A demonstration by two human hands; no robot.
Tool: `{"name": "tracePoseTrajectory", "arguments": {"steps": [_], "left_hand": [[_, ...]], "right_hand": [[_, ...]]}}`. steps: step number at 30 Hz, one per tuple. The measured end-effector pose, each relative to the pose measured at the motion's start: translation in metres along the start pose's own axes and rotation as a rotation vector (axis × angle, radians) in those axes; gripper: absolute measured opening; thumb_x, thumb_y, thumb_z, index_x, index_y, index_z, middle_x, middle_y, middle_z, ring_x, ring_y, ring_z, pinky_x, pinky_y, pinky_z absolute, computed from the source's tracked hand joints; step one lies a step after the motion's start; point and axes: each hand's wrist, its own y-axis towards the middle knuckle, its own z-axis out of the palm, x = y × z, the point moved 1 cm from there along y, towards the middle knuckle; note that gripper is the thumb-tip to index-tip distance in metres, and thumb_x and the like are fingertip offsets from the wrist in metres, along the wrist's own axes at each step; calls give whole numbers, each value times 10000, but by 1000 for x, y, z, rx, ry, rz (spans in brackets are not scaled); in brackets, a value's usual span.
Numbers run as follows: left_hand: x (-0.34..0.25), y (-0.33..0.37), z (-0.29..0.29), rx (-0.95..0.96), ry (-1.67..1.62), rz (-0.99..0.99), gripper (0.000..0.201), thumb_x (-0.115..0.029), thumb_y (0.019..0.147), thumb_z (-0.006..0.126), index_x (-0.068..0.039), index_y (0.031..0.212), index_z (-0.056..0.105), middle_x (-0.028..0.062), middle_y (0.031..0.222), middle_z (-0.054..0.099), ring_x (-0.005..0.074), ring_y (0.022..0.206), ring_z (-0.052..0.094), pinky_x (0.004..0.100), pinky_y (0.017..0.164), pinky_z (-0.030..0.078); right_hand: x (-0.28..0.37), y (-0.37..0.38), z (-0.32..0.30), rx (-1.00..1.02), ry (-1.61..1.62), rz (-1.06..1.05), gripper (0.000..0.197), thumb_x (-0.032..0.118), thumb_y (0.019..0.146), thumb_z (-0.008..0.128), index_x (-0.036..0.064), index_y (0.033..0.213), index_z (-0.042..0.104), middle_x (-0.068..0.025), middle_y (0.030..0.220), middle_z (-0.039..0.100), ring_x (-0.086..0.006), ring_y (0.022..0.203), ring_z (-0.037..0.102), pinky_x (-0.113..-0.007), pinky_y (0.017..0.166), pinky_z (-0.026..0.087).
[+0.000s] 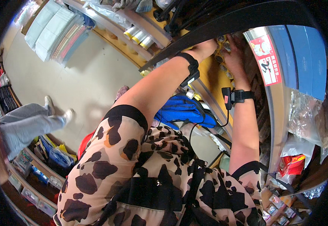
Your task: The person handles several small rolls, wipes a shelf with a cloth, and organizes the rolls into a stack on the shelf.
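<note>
Both my arms reach up into a yellow-brown shelf [206, 77]. A row of small round yellow-rimmed pieces [219, 58], like roll ends, runs along it. My left hand [206, 48] is at the upper end of this row, its fingers mostly hidden, so their hold does not show. Right beside it, my right hand [234, 62] has thumb and fingers bent around one yellow-rimmed roll [227, 46]. Each wrist wears a black strap with a small box.
A dark curved bar [224, 23] crosses above my hands. Blue boxes [307, 60] and a red-and-white price card [265, 60] stand at the right. White rolls [138, 37] lie on a shelf further left. Folded packs [54, 32] and another person's legs [32, 122] are left.
</note>
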Motion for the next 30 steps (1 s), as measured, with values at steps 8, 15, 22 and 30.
{"name": "tracePoseTrajectory", "arguments": {"steps": [8, 15, 22, 30], "left_hand": [[55, -57, -42, -300, -1482, -181, 370, -164, 752, 555, -19, 1085, 490, 180, 1022, 541, 338, 970, 509, 379, 833, 412], [127, -129, -46, 491, -1726, 52, 222, -132, 748, 568, -8, 932, 573, 122, 828, 597, 207, 800, 577, 301, 701, 453], [203, -164, 49, 627, -1317, -407, 151, -145, 699, 573, 1, 734, 550, 165, 639, 560, 309, 616, 551, 349, 561, 437], [219, -130, 94, 223, -1052, -503, 511, -171, 672, 639, -52, 1116, 414, 187, 1109, 415, 342, 1029, 418, 362, 872, 377]], "right_hand": [[-4, -23, -5, -152, 488, 190, 391, 117, 789, 534, 71, 1169, 460, -149, 1129, 503, -237, 1068, 453, -317, 910, 327], [6, -93, -5, -54, 514, 179, 305, 157, 824, 489, 26, 1099, 508, -153, 1090, 542, -240, 974, 535, -305, 831, 405], [7, -135, 51, 47, 272, -6, 398, 100, 734, 552, 33, 1122, 495, -201, 1142, 478, -335, 1076, 430, -386, 930, 330], [22, -140, 51, 66, 195, 42, 516, 71, 698, 578, 61, 1191, 425, -180, 1238, 390, -343, 1131, 364, -395, 946, 313]]}}
